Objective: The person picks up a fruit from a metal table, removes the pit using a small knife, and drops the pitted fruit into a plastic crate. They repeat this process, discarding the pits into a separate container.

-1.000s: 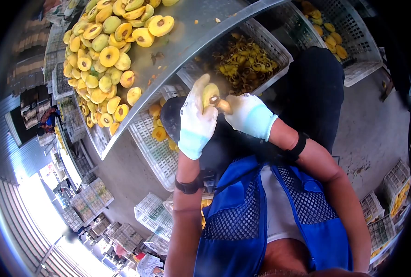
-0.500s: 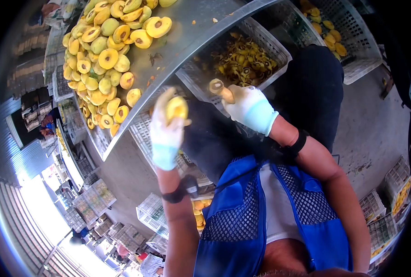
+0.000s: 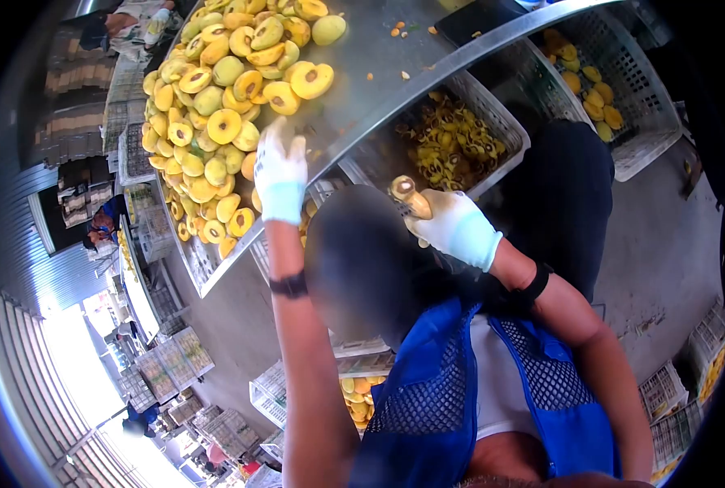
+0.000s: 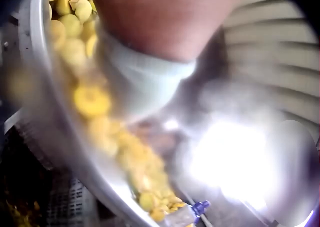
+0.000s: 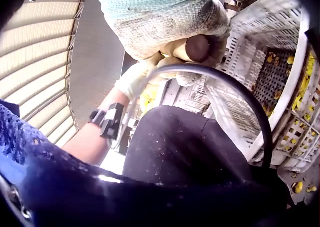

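A pile of yellow peach halves (image 3: 204, 142), many with brown pits or pit hollows showing, lies on the metal table. At its near edge is my gloved left hand (image 3: 281, 171), fingers stretched toward the fruit and slightly blurred. The left wrist view shows mostly the glove's cuff (image 4: 145, 82) beside the halves. Over my lap, my gloved right hand (image 3: 460, 226) grips a wooden-handled pitting tool (image 3: 416, 203), its round tip pointing up and left. In the right wrist view the handle's dark butt (image 5: 197, 48) sticks out of the fist.
Below the table edge (image 3: 379, 122) stands a white crate (image 3: 509, 134) of yellow-brown scraps. Another crate (image 3: 659, 134) with peach pieces is at the right. My knee (image 3: 354, 244) rises beneath the hands. More fruit (image 3: 358, 397) sits in a crate beside me.
My left hand has pulled a peach half away from the tool, then moved up to the pile; that half is out of sight. My right hand keeps hold of the tool.
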Available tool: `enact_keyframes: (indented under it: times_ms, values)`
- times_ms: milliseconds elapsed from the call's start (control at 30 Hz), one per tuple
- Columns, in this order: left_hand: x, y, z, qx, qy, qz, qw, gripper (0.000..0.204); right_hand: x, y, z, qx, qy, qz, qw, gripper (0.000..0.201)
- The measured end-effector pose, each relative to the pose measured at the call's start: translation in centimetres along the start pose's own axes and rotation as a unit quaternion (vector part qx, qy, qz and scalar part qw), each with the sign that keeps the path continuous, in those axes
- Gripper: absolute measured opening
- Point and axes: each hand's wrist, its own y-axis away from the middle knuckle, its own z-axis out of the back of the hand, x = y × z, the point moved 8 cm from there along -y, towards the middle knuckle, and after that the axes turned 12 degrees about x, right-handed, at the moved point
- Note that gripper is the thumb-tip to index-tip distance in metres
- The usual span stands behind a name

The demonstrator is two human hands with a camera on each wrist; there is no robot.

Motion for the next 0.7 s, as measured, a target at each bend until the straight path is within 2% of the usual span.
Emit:
enact_keyframes:
  times_ms: [33,100,200,300,333,433,467,567,600,700]
  values:
    - [1.1,-2.2,-0.5,-0.008,-0.019,0.012,1.000,0.053,-0.1,-0.1,0.1,-0.010,0.012,0.007,1.000,0.026]
    - [2.4,-5.8,-0.8,-0.060,-0.058,-0.034,0.996,0.059,0.0,0.0,0.7,-0.028,0.011,0.019,0.999,0.027]
    - [3.1,-9.6,-1.0,-0.062,-0.053,-0.040,0.996,0.069,0.1,0.0,1.2,-0.042,0.024,0.020,0.999,0.029]
    - [4.0,-11.7,-2.0,0.046,-0.035,-0.004,0.998,0.073,-0.2,-0.2,1.4,-0.052,0.010,0.026,0.998,0.030]
    - [4.2,-12.2,-1.6,0.067,-0.120,0.028,0.990,0.074,-0.3,-0.3,1.4,-0.034,-0.021,0.010,0.999,0.030]
    - [6.1,-11.5,-3.0,0.185,0.067,0.142,0.970,0.074,-0.4,-0.4,1.3,-0.029,-0.042,0.009,0.999,0.030]
    - [8.4,-11.5,-3.8,0.100,0.093,0.102,0.985,0.062,-0.2,-0.4,1.3,-0.027,-0.048,0.014,0.998,0.030]
    - [6.8,-7.8,-5.2,0.161,0.334,0.136,0.919,0.049,0.3,-0.3,1.2,-0.027,-0.062,0.025,0.997,0.029]
    - [6.4,-6.4,-5.0,0.102,0.371,0.144,0.912,0.038,0.3,-0.3,1.1,-0.027,-0.063,0.028,0.997,0.029]
    - [3.1,-2.8,-3.7,0.070,0.368,0.139,0.917,0.046,1.0,0.3,1.2,-0.021,-0.090,0.027,0.995,0.028]
